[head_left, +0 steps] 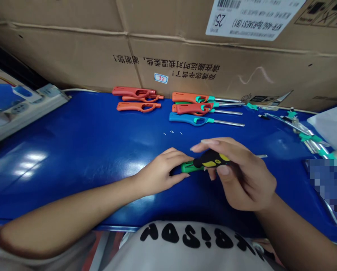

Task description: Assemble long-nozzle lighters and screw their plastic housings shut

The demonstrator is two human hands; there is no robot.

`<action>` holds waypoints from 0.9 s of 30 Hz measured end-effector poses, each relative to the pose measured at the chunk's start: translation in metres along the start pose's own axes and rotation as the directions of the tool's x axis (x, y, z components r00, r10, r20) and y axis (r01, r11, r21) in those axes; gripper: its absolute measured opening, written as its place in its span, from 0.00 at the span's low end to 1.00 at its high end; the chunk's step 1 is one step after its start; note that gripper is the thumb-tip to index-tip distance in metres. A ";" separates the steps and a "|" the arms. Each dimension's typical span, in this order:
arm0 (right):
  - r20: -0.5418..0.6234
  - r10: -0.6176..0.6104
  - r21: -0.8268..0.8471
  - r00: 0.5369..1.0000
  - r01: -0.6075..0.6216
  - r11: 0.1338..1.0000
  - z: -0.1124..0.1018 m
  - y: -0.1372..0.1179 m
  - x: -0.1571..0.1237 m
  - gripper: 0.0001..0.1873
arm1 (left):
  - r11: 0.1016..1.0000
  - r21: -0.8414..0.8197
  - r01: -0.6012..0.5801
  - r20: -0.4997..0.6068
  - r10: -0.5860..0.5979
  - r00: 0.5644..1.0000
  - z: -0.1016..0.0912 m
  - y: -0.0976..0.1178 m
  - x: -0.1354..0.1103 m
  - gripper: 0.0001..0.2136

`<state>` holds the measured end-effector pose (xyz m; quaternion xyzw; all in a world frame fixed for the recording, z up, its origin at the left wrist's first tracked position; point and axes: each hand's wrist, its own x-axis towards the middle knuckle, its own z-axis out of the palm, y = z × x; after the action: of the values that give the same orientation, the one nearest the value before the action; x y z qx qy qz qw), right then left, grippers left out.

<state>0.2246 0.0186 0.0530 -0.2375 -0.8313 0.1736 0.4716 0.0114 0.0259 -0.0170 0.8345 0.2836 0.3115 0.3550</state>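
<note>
Before me on the blue table lies a green long-necked lighter (187,168), mostly covered by my hands. My left hand (164,169) pinches its near-left end between thumb and fingers. In my right hand (244,173) is a screwdriver (212,159) with a black and yellow handle, held over the lighter. The screwdriver's tip cannot be made out. A bit of metal tube (262,156) shows past my right hand; whether it belongs to the green lighter is hidden. Several tiny pale pins (172,131) lie beyond my hands.
Orange and red lighter bodies (137,107) without tubes lie at the back. Right of them are several lighters with metal tubes, a blue one (189,119) nearest. Loose tubes with teal parts (309,137) are heaped at right. A cardboard box (86,56) walls the back; a power strip (24,109) lies left.
</note>
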 end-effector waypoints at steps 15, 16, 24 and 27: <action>0.011 -0.080 -0.277 0.997 0.080 0.957 -0.007 -0.003 -0.003 0.34 | 1.000 0.006 -0.008 0.000 0.008 1.000 0.000 -0.002 -0.001 0.17; 0.010 -0.125 -0.335 0.992 0.121 0.935 -0.007 -0.003 -0.003 0.34 | 1.000 0.003 -0.005 0.006 0.005 1.000 0.000 -0.001 -0.001 0.17; 0.032 -0.044 -0.193 0.999 0.050 0.980 -0.004 -0.007 -0.001 0.27 | 1.000 -0.001 -0.004 -0.009 0.004 1.000 0.001 -0.001 -0.001 0.15; -0.007 -0.166 -0.362 0.986 0.152 0.920 -0.007 -0.003 -0.001 0.28 | 1.000 0.006 -0.013 -0.002 0.013 1.000 0.001 -0.002 -0.001 0.14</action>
<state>0.2303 0.0161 0.0575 -0.2549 -0.8565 -0.0251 0.4481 0.0110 0.0259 -0.0192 0.8371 0.2794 0.3138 0.3502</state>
